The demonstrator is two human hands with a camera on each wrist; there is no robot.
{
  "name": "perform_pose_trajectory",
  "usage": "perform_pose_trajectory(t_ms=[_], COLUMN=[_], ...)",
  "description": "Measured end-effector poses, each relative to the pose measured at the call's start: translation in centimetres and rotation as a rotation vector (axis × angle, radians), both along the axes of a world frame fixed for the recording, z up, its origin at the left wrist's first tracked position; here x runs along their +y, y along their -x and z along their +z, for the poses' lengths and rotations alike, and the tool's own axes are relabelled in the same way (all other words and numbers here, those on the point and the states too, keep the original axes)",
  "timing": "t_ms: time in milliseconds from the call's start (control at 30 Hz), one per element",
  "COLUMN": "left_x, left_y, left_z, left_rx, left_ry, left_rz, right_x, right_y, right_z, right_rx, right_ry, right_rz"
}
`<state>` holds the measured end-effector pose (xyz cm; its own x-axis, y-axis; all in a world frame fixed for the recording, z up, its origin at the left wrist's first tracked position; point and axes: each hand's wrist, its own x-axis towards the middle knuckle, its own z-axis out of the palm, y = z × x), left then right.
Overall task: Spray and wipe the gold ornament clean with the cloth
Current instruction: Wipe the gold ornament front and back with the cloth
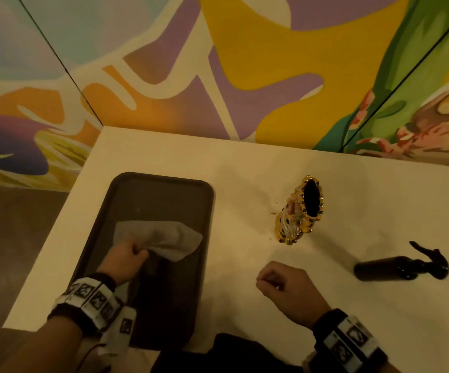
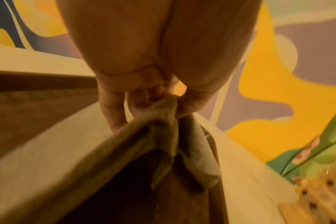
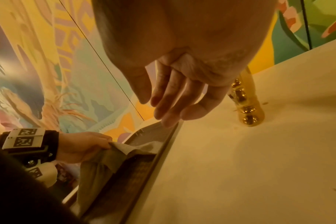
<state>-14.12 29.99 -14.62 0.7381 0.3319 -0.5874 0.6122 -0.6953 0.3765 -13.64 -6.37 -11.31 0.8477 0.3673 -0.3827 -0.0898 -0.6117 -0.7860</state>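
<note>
Left hand (image 1: 125, 261) pinches grey cloth (image 1: 161, 239) over dark tray (image 1: 164, 184), bench's 9 o'clock side; cloth partly lifted, far end on tray floor. Right hand (image 1: 285, 288) hovers over white bench (image 1: 244, 162), fingers relaxed, loosely curled, holding nothing. Gold ornament (image 1: 300, 211) upright at hand's 12 o'clock, apart. Dark spray bottle (image 1: 395, 267) on its side at 3 o'clock.

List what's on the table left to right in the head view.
Tray with cloth gripped by left hand → right hand, empty → gold ornament → spray bottle, lying on its side.
</note>
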Motion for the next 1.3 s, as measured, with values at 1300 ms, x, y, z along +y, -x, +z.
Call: perform_pose_trajectory(t_ms=[1300], left_x=[-11.4], left_y=[-1.1], left_z=[8.4], left_rx=[-0.330], left_ry=[0.933], left_rz=[0.625], right_x=[0.3], right_y=[-14.8], right_z=[10.1], right_rx=[-0.039], right_ry=[0.741], right_rz=[-0.091])
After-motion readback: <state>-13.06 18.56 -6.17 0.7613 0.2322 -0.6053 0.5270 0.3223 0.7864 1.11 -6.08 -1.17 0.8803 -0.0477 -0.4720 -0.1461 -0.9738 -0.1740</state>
